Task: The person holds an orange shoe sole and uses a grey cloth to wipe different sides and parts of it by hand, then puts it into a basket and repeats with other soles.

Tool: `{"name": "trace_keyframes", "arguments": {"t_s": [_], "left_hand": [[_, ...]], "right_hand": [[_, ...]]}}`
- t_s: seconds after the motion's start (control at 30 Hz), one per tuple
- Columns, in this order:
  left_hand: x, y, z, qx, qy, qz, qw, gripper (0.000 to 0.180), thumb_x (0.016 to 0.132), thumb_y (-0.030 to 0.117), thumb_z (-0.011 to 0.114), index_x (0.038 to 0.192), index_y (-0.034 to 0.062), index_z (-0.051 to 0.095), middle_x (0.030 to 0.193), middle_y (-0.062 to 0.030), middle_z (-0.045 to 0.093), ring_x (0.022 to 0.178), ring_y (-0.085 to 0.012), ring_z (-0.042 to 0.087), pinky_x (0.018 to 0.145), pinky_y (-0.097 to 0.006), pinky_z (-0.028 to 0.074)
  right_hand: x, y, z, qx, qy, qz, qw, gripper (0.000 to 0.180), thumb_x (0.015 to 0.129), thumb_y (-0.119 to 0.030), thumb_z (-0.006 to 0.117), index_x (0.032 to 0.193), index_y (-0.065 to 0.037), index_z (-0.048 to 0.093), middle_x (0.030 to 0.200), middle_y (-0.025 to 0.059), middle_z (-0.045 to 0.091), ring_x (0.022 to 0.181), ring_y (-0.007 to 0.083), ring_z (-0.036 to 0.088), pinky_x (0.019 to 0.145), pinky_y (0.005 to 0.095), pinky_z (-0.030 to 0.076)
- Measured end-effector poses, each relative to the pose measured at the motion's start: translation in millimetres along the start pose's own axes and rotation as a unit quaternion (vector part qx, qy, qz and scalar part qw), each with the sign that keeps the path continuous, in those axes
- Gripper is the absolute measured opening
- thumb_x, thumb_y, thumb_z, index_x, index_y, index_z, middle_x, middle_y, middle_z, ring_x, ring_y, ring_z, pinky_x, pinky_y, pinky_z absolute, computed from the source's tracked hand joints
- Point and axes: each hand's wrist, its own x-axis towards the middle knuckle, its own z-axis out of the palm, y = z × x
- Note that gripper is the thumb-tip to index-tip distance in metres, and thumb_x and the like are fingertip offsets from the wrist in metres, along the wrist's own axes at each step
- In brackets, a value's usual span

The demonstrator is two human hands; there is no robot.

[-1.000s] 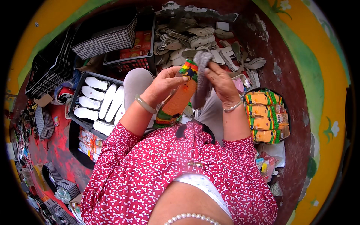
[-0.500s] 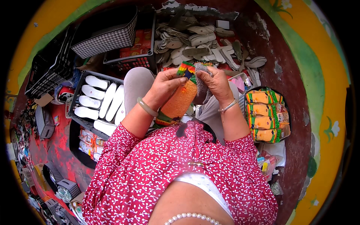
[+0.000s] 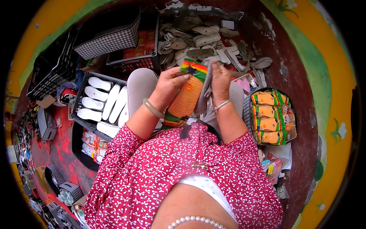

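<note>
So both hands are up in front of the person's chest, working on an orange insole-shaped piece [image 3: 185, 100] that has green, yellow and red stripes at its top and bottom ends. The left hand [image 3: 167, 86] is wrapped around its left edge, thumb across the striped top, and the right hand [image 3: 220, 81] is pressing a grey flat piece [image 3: 206, 91] against its right side, fingers stretched out along it, so neither hand is loose, both are gripping. The orange piece stands roughly upright, tilted a bit, just above the lap and between the two forearms. Each wrist has a pale bangle on it. To the person's left there's a black crate [image 3: 78, 110] with white insoles [image 3: 100, 102] lined up inside. To the right sits a dark round basket [image 3: 290, 105] stacked with more orange striped pieces [image 3: 270, 116]. Further ahead on the floor there's a messy heap of grey soles [image 3: 202, 42], and next to that a black crate with red packets [image 3: 142, 47] and a checkered bin [image 3: 108, 36]. The person is wearing a red top with small white flecks.
</note>
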Motion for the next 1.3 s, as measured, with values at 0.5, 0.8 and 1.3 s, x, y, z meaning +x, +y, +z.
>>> {"name": "trace_keyframes", "arguments": {"t_s": [0.5,0.8,1.3], "left_hand": [[4,14,-27,-0.316,-0.034,-0.154,0.936,0.042,0.095,0.029,0.036,0.123,-0.0016,0.044,0.116,-0.0206,0.055,0.105,-0.0327,0.056,0.093,-0.044,0.044],[1,-3,-19,-0.413,-0.065,-0.132,0.899,0.055,0.095,0.047,0.030,0.124,0.0027,0.046,0.119,-0.0160,0.055,0.108,-0.0306,0.054,0.096,-0.042,0.041],[-3,4,-15,-0.318,0.003,-0.141,0.938,0.087,0.086,0.069,0.023,0.135,-0.0027,0.029,0.132,-0.0209,0.043,0.120,-0.0321,0.044,0.104,-0.044,0.031]], "right_hand": [[4,-60,-35,0.257,-0.163,0.151,0.941,0.032,0.093,-0.025,0.048,0.114,-0.001,0.054,0.102,0.0074,0.061,0.090,0.0165,0.061,0.079,0.0287,0.050],[-27,-26,39,-0.379,-0.277,-0.386,0.794,0.028,0.086,-0.027,0.055,0.109,-0.012,0.061,0.124,0.0125,0.052,0.123,0.0319,0.040,0.098,0.0408,0.032],[-81,-48,17,-0.205,-0.424,-0.356,0.807,0.022,0.072,-0.006,0.067,0.094,-0.007,0.067,0.112,0.0088,0.054,0.108,0.0275,0.049,0.093,0.0368,0.036]]}}
